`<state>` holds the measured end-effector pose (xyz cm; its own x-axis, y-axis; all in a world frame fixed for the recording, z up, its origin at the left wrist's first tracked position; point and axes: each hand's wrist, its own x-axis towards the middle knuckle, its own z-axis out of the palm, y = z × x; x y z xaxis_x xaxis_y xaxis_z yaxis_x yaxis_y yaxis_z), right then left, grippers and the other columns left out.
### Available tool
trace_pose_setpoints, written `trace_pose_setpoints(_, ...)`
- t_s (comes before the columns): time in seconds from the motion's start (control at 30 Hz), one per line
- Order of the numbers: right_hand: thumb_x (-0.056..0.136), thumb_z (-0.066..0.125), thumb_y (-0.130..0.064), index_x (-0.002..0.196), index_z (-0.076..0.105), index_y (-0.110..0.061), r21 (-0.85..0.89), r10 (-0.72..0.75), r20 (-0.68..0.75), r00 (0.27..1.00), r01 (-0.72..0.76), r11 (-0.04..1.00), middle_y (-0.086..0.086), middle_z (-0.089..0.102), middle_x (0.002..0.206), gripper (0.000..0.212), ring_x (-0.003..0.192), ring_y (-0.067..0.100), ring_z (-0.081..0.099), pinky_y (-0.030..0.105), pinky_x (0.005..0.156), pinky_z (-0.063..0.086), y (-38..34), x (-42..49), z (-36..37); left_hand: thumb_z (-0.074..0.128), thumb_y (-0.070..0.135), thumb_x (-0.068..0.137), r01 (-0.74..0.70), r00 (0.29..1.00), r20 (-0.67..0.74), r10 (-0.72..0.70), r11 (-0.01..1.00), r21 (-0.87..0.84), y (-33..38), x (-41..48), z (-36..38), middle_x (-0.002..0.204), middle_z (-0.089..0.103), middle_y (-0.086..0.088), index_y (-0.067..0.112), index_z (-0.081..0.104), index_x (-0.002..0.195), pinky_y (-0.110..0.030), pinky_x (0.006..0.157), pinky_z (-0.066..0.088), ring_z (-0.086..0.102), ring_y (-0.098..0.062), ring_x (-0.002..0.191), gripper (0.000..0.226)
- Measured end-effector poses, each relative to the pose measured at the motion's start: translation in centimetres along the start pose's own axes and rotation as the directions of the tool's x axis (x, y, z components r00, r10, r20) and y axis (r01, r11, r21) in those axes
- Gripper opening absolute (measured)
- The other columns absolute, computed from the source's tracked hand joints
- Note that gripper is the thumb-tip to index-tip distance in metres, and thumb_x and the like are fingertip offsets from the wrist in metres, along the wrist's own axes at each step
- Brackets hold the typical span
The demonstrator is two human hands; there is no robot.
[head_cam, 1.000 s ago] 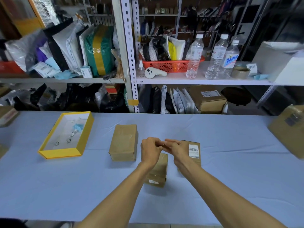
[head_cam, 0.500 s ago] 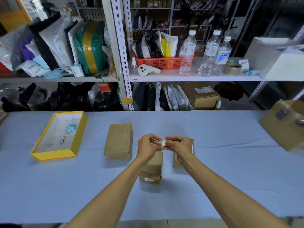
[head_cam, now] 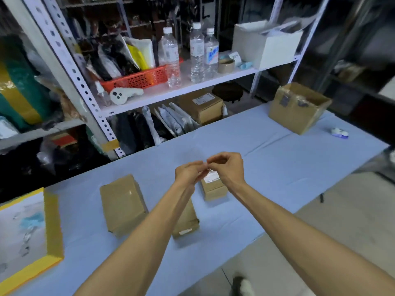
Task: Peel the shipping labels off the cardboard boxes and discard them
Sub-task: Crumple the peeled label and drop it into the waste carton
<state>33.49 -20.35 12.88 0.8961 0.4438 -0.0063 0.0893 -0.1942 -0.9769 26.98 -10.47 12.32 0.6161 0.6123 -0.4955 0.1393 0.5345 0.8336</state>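
- While both our hands hover above the worktop (head_cam: 277, 159), the left hand (head_cam: 188, 174) and the right hand (head_cam: 227, 167) meet at the fingertips, just over the small labelled box (head_cam: 213, 186).
- Our left grip is curled nearly closed and our right grip is pinched, thumb against forefinger; something very small and pale seems to sit between them, but it is too blurred to say what it is or which hand has it.
- The small labelled box lies on the blue worktop cover right under the right hand, and its white shipping label (head_cam: 211, 178) is on the top face.
- A second box (head_cam: 186, 218) lies nearer to us than the labelled box, partly hidden by our left forearm, with a small white sticker on its near end.
- A third plain box (head_cam: 123, 204) lies to the left of the labelled box, well apart from it.
- A large open carton (head_cam: 299, 107) stands far to the right of the labelled box, near the back edge of the worktop.
- A yellow tray (head_cam: 53, 227) is far to the left of the labelled box.
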Motion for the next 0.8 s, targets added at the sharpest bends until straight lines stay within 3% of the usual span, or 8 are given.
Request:
trace_pose_setpoints(0.1, 0.066, 0.080, -0.006, 0.075, 0.074, -0.006, -0.083, 0.031, -0.145, 0.989, -0.043, 0.996, 0.005, 0.073, 0.070, 0.011, 0.066, 0.012, 0.070, 0.019, 0.063, 0.056, 0.7, -0.7, -4.4, 0.070, -0.008, 0.074, 0.014, 0.993, 0.115, -0.032, 0.988, 0.151, -1.1, -0.5, 4.4, 0.077, 0.067, -0.018, -0.009, 0.069, 0.085, -0.029, 0.078, 0.060, 0.067, -0.022, 0.069, 0.011)
trace_pose_setpoints(0.2, 0.068, 0.077, -0.006, 0.070, 0.074, -0.005, -0.209, 0.053, -0.253, 0.966, -0.108, 0.972, 0.006, 0.071, 0.066, 0.005, 0.062, 0.013, 0.066, 0.024, 0.060, 0.053, 2.0, -2.1, -10.4, 0.066, -0.006, 0.074, 0.033, 0.977, 0.185, -0.102, 0.939, 0.341, -3.2, -1.6, 10.0, 0.068, 0.065, -0.015, -0.002, 0.066, 0.072, -0.024, 0.068, 0.059, 0.066, -0.018, 0.057, 0.004)
trace_pose_setpoints(0.33, 0.072, 0.069, -0.005, 0.067, 0.073, -0.003, -0.290, 0.110, -0.394, 0.912, -0.237, 0.927, 0.010, 0.070, 0.063, 0.007, 0.055, 0.018, 0.064, 0.025, 0.052, 0.049, 3.4, -5.2, -18.0, 0.070, -0.001, 0.069, -0.102, 0.938, 0.336, -0.084, 0.860, 0.500, -6.9, -4.3, 17.2, 0.078, 0.072, -0.019, 0.001, 0.071, 0.073, -0.028, 0.076, 0.059, 0.071, -0.023, 0.068, 0.004)
trace_pose_setpoints(0.43, 0.069, 0.068, -0.001, 0.066, 0.071, -0.001, -0.244, 0.140, -0.531, 0.836, -0.309, 0.919, 0.010, 0.070, 0.063, 0.004, 0.057, 0.020, 0.065, 0.026, 0.052, 0.051, 4.3, -7.6, -23.6, 0.070, 0.000, 0.073, -0.174, 0.869, 0.477, -0.134, 0.819, 0.547, -9.5, -7.5, 22.0, 0.085, 0.073, -0.018, 0.000, 0.074, 0.083, -0.026, 0.076, 0.060, 0.073, -0.027, 0.078, 0.010)
trace_pose_setpoints(0.53, 0.063, 0.073, -0.004, 0.069, 0.073, -0.005, -0.158, 0.177, -0.635, 0.752, -0.350, 0.923, 0.005, 0.069, 0.063, 0.006, 0.055, 0.011, 0.060, 0.020, 0.051, 0.045, 5.2, -9.9, -28.8, 0.068, -0.003, 0.071, -0.281, 0.790, 0.596, -0.140, 0.783, 0.555, -12.4, -10.3, 26.4, 0.083, 0.074, -0.015, 0.008, 0.076, 0.069, -0.035, 0.083, 0.059, 0.072, -0.029, 0.081, 0.013)
trace_pose_setpoints(0.63, 0.062, 0.076, -0.004, 0.070, 0.075, -0.005, -0.160, 0.149, -0.688, 0.711, -0.348, 0.924, 0.001, 0.066, 0.060, 0.008, 0.050, 0.003, 0.056, 0.008, 0.046, 0.041, 5.9, -11.6, -32.9, 0.066, 0.002, 0.075, -0.507, 0.708, 0.704, -0.048, 0.660, 0.555, -14.7, -12.8, 29.7, 0.076, 0.071, -0.002, 0.009, 0.076, 0.080, -0.017, 0.072, 0.057, 0.067, -0.014, 0.075, 0.014)
trace_pose_setpoints(0.73, 0.066, 0.075, -0.004, 0.068, 0.075, -0.007, -0.124, 0.160, -0.718, 0.678, -0.350, 0.929, -0.003, 0.065, 0.054, 0.003, 0.047, 0.000, 0.055, 0.007, 0.045, 0.041, 6.5, -12.0, -36.0, 0.067, 0.004, 0.079, -0.580, 0.641, 0.767, -0.028, 0.636, 0.508, -16.1, -13.8, 32.8, 0.072, 0.068, 0.001, 0.010, 0.074, 0.081, -0.023, 0.072, 0.056, 0.066, -0.015, 0.072, 0.009)
trace_pose_setpoints(0.8, 0.067, 0.075, -0.004, 0.069, 0.074, -0.006, -0.100, 0.186, -0.721, 0.668, -0.365, 0.925, 0.001, 0.067, 0.058, 0.003, 0.050, 0.004, 0.056, 0.006, 0.043, 0.039, 6.8, -11.3, -37.8, 0.068, 0.007, 0.081, -0.615, 0.620, 0.784, -0.018, 0.609, 0.501, -16.6, -13.8, 34.6, 0.074, 0.068, 0.003, 0.008, 0.074, 0.085, -0.017, 0.067, 0.051, 0.063, -0.009, 0.069, 0.007)
